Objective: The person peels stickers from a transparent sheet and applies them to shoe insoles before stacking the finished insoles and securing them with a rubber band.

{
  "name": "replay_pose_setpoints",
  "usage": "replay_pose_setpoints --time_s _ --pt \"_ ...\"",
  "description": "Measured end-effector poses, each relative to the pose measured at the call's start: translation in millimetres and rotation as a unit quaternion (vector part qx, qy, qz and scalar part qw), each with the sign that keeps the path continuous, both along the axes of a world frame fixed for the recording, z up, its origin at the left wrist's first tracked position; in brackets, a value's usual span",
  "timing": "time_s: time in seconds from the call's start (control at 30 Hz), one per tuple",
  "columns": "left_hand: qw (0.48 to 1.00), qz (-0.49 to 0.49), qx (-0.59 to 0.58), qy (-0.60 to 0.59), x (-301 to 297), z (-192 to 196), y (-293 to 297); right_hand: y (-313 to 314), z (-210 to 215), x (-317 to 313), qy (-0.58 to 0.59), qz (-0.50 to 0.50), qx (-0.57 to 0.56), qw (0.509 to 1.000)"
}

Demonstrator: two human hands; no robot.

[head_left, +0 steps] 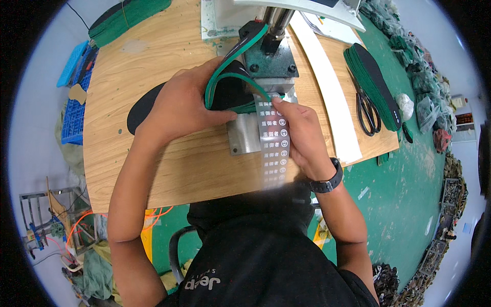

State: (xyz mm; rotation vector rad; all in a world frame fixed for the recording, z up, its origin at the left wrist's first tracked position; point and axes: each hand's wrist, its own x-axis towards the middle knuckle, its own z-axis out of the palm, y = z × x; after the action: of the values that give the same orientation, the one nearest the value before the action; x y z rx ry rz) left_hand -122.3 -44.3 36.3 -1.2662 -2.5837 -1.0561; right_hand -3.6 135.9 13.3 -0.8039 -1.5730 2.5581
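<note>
My left hand (181, 105) is wrapped round black insoles (232, 94) with green edges, bent upward in front of the press. Its thumb reaches toward the metal plate (244, 137) at the press's foot. My right hand (303, 130) pinches the top of a translucent label strip (274, 140) with white print, close against the insoles' green edge. The strip hangs down over the front of the plate toward my lap. Above stands the heat press (271, 59), its dark block just over the plate. Another black insole (143, 108) lies partly hidden beneath my left hand.
Right of the press lie a long white strip (327, 87), black-handled scissors (367, 115) and a stack of insoles (372, 84). Another green stack (125, 21) sits at the far left corner. A blue crate (73, 123) stands beside the table's left edge.
</note>
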Motion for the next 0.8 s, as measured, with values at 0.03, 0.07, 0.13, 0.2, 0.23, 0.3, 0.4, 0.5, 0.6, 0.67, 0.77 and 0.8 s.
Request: replay_pose_setpoints --time_s 0.03,0.07,0.13,0.2,0.23,0.3,0.4,0.5,0.6,0.67,0.77,0.8 --pt "1.0 0.002 -0.007 -0.022 0 0 -2 0 -2 3 0.017 0.0 0.01 1.0" --pt "0.999 0.004 -0.014 -0.044 -2 -2 -5 1 -6 5 0.035 0.0 0.019 0.999" --pt "0.995 0.007 -0.027 -0.095 -2 0 -7 2 -11 12 0.061 -0.023 0.031 0.997" --pt "0.987 0.007 -0.039 -0.155 -1 6 -9 4 -11 25 0.081 -0.067 0.034 0.994" --pt "0.991 0.004 -0.016 -0.135 -4 4 -10 0 -5 28 0.066 -0.092 0.031 0.993" --pt "0.995 -0.002 0.03 -0.094 -13 -4 -13 -6 11 31 0.034 -0.14 0.024 0.989" --pt "0.976 0.05 0.115 -0.18 -13 4 -15 -1 -2 27 0.041 -0.072 0.008 0.997" --pt "0.948 0.048 0.239 -0.202 -18 -6 -23 -4 -2 11 0.037 -0.019 -0.009 0.999" --pt "0.946 0.042 0.243 -0.208 -16 -6 -21 -2 -8 2 0.033 0.015 -0.008 0.999" --pt "0.951 0.045 0.225 -0.206 -16 -6 -22 -4 -6 2 0.024 0.011 0.005 1.0" --pt "0.962 0.05 0.192 -0.189 -18 -5 -23 -4 -6 0 0.014 0.014 0.018 1.0" --pt "0.965 0.058 0.182 -0.178 -17 -5 -23 -4 -6 0 0.011 0.016 0.022 1.0"
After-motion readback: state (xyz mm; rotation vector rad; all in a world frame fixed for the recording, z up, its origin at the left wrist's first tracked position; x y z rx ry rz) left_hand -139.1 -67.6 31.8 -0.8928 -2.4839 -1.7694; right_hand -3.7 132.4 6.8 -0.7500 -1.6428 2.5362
